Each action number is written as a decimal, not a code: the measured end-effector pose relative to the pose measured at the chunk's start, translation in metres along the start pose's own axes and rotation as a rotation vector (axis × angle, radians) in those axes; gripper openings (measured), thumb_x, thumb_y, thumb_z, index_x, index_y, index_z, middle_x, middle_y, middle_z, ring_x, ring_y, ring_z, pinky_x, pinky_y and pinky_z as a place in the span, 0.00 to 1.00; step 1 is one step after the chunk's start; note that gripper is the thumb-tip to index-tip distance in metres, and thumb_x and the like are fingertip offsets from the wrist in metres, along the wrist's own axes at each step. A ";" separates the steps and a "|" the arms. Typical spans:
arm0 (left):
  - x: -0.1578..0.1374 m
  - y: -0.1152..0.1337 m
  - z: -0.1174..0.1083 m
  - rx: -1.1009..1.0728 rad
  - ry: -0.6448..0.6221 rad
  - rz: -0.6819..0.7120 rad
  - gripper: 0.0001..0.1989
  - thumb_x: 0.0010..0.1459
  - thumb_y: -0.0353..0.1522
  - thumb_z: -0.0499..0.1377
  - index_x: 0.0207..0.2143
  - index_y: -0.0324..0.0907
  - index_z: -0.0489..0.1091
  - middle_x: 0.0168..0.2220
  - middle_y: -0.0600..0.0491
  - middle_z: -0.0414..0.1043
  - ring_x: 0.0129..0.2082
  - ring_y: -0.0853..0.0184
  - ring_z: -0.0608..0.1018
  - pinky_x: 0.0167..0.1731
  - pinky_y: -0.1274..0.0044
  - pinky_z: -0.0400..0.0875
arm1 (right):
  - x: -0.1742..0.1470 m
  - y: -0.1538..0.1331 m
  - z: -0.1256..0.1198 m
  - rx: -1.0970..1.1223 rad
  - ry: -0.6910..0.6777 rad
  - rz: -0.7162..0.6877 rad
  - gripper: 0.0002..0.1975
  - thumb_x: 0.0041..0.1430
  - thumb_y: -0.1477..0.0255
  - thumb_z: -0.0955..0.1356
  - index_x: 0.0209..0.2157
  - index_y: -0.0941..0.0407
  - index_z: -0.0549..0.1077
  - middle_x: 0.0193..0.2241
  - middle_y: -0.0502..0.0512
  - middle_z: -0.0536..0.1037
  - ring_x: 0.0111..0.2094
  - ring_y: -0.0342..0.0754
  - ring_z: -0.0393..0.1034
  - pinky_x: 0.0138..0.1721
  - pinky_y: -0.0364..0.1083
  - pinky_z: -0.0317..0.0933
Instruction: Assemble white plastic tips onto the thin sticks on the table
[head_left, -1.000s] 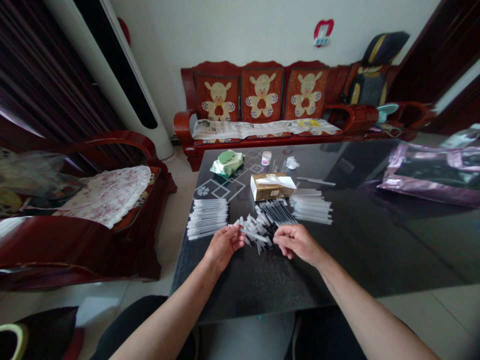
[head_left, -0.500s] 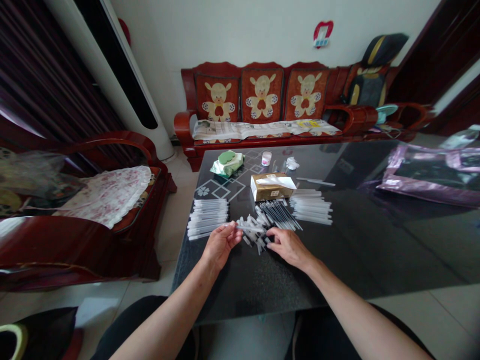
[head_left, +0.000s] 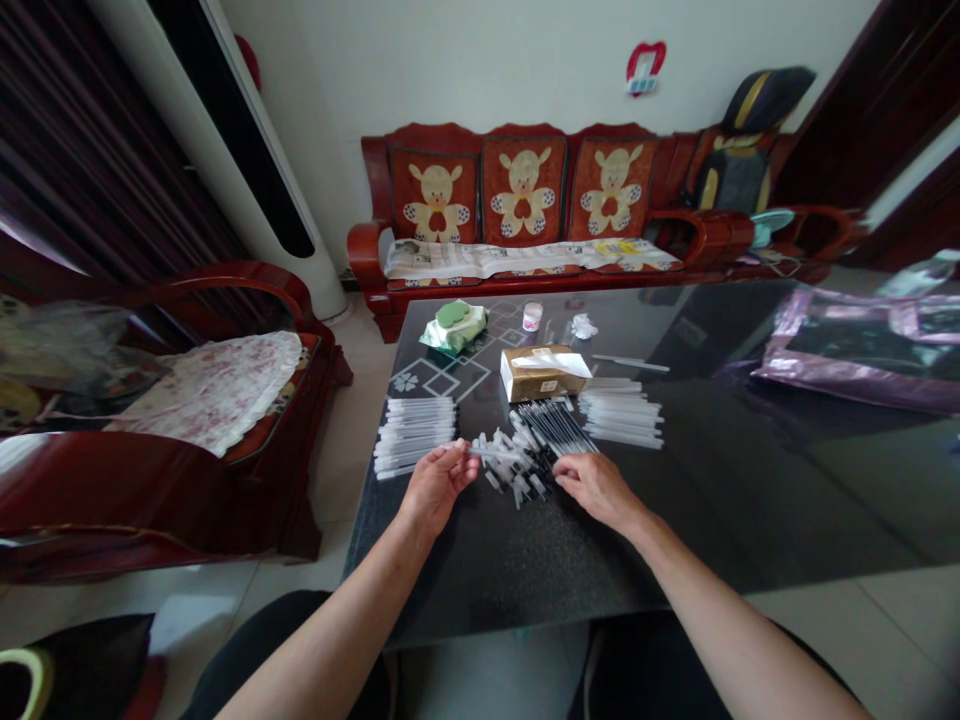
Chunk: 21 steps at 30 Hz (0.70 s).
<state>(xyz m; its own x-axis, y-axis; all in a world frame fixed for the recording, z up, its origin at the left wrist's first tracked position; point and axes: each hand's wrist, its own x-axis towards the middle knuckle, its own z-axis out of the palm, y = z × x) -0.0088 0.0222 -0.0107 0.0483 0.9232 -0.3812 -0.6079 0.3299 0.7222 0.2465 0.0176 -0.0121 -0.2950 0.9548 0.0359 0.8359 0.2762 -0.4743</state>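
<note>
My left hand (head_left: 437, 484) pinches a slim translucent white pen barrel (head_left: 486, 453), which points right over a loose pile of short white and black pen caps (head_left: 517, 478). Closed fingers on my right hand (head_left: 598, 488) are at the lower ends of a bundle of thin dark pen refills (head_left: 556, 425); what they grip, if anything, is hidden. Left of the pile lies a stack of white pens (head_left: 416, 432) in rows. A second stack of translucent white barrels (head_left: 621, 412) lies to the right of the refills.
Behind the refills stands a gold tissue box (head_left: 545, 373). Farther back on the dark table (head_left: 720, 470) are a green wipes pack (head_left: 454, 327), a small white jar (head_left: 532, 318), crumpled tissue (head_left: 583, 327) and a single barrel (head_left: 631, 364). A purple-edged plastic package (head_left: 862, 350) lies right.
My right hand has moved right, from the pile of caps to the lower ends of the refills, its fingers drawing together. My left hand keeps the barrel and has shifted slightly left.
</note>
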 end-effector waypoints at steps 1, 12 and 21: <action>0.000 0.000 0.000 0.002 0.002 -0.001 0.04 0.58 0.25 0.58 0.30 0.32 0.71 0.22 0.49 0.74 0.22 0.73 0.77 0.23 0.83 0.75 | 0.000 -0.001 0.002 -0.007 -0.011 -0.002 0.08 0.54 0.74 0.65 0.30 0.54 0.77 0.23 0.51 0.77 0.26 0.46 0.69 0.30 0.42 0.54; 0.000 -0.001 0.000 0.003 -0.003 -0.002 0.04 0.58 0.25 0.58 0.30 0.32 0.70 0.22 0.49 0.74 0.21 0.73 0.76 0.23 0.83 0.74 | 0.002 -0.005 0.009 -0.014 0.024 -0.001 0.05 0.51 0.76 0.65 0.28 0.55 0.73 0.21 0.51 0.74 0.26 0.46 0.69 0.30 0.43 0.56; 0.002 -0.006 -0.001 0.016 -0.004 -0.007 0.03 0.56 0.25 0.59 0.30 0.33 0.71 0.22 0.49 0.74 0.22 0.72 0.77 0.24 0.82 0.75 | 0.004 0.001 0.002 0.844 0.007 0.174 0.08 0.45 0.70 0.70 0.27 0.58 0.69 0.18 0.50 0.74 0.21 0.47 0.72 0.23 0.45 0.66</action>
<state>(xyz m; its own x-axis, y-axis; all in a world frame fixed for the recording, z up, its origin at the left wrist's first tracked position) -0.0060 0.0218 -0.0158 0.0561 0.9216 -0.3841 -0.5947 0.3398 0.7286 0.2452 0.0220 -0.0145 -0.1897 0.9774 -0.0934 0.2447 -0.0451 -0.9685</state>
